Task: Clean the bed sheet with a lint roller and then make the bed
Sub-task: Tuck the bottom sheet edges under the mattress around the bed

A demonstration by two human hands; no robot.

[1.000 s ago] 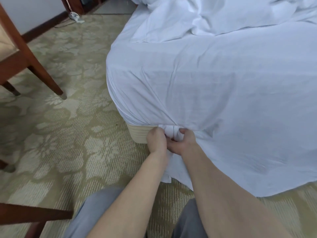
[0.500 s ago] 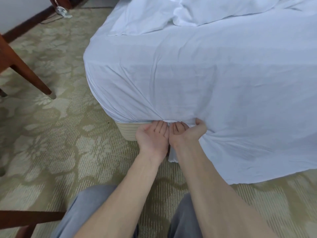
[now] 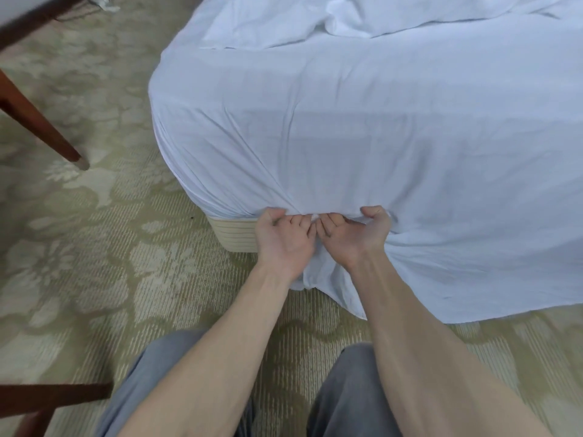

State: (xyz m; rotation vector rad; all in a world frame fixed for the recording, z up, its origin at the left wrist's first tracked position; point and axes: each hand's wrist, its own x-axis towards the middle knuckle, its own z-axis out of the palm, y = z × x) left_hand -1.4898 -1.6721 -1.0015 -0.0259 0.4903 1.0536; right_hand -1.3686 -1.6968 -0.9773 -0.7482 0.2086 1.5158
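The sheet (image 3: 331,137) is white and covers the top and near side of the bed (image 3: 441,83). At the near left corner it is drawn tight into creases that meet at the hands. To the right its loose edge hangs down to the carpet (image 3: 94,247).

The left hand (image 3: 282,241) and right hand (image 3: 356,236) sit side by side, palms up, at the lower edge of the bed's near side. Each grip is clamped on the sheet, with fingers curled into the gathered cloth and the thumb against it.

The striped base (image 3: 235,236) is exposed just left of the left hand. Crumpled bedding (image 3: 347,14) lies at the far end. A chair leg (image 3: 47,130) stands on the carpet, well left.
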